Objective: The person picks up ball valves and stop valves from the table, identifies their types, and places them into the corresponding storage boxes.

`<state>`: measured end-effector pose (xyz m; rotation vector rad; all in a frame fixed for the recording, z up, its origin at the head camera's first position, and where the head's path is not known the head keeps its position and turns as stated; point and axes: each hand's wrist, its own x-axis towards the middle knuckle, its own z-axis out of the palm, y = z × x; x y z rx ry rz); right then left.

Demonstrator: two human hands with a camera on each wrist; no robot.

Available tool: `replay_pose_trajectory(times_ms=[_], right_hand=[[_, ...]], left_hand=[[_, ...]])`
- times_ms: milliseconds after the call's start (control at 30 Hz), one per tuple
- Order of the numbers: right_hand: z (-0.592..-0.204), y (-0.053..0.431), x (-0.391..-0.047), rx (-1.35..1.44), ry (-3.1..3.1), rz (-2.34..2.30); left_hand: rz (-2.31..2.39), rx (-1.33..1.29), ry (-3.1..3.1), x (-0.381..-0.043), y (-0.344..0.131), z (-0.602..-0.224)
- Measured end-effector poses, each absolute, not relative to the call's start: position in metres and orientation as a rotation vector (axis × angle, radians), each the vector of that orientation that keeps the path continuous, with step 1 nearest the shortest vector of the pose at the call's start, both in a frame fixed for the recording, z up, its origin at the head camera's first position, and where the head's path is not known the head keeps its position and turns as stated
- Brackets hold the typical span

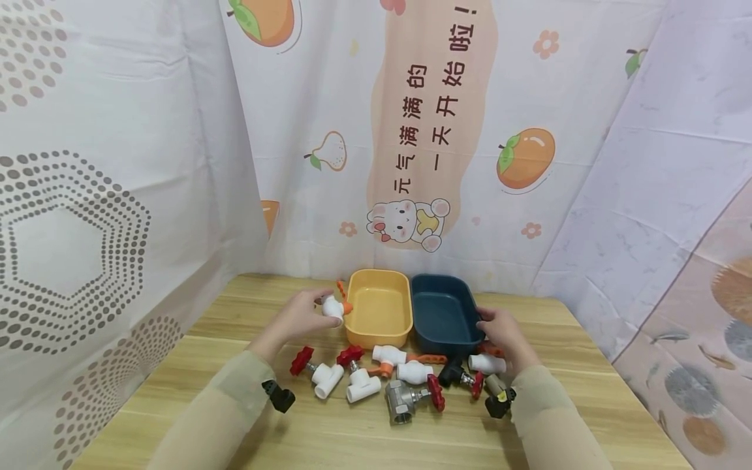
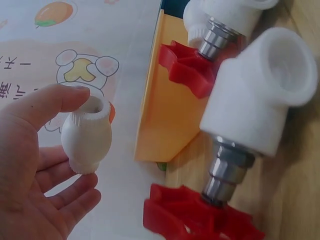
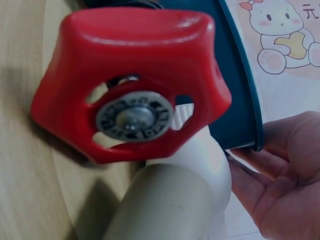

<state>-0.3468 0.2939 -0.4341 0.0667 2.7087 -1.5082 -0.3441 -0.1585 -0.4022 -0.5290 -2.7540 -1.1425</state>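
My left hand [image 1: 305,316] holds a white plastic ball valve [image 2: 87,135] with an orange lever, thumb at its open end and fingers below. The valve is just left of the yellow bin [image 1: 409,307], level with its side. My right hand [image 1: 504,333] grips the right edge of the dark blue bin [image 1: 477,303], its fingertips at the rim. In the right wrist view, part of that hand is hidden behind the bin's corner. Under the right hand lie a white ball valve [image 1: 487,363] and a red-handled valve [image 3: 185,45].
In front of the bins lie two white tee valves with red handwheels [image 1: 329,378], white ball valves with orange levers [image 1: 388,356], a metal gate valve [image 1: 402,401] and a black valve [image 1: 451,372]. A printed curtain [image 1: 341,215] hangs behind the wooden table [image 1: 329,444].
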Motion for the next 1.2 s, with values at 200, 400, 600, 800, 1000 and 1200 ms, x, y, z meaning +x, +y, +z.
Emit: replay_pose_trajectory(times_ms=[200, 400, 600, 800, 1000, 1200], right_hand=[[-0.433, 0.294, -0.347, 0.075, 2.701, -1.522], [-0.433, 0.294, -0.346, 0.081, 2.682, -1.55], [-0.433, 0.293, -0.345, 0.061, 2.677, -1.555], [-0.432, 0.293, -0.346, 0.058, 2.697, -1.533], [-0.431, 0.293, -0.345, 0.063, 2.714, -1.508], [-0.43, 0.292, -0.345, 0.059, 2.714, -1.506]], left_hand=[[-1.214, -0.538, -2.723, -0.347, -0.149, -0.4], [-1.279, -0.531, -2.705, -0.352, -0.141, -0.401], [-1.338, -0.51, -2.663, -0.357, -0.133, -0.402], [-1.389, -0.521, -2.622, -0.361, -0.124, -0.399], [-1.414, -0.529, -2.614, -0.364, -0.112, -0.395], [-1.392, -0.56, -2.615, -0.369, -0.099, -0.393]])
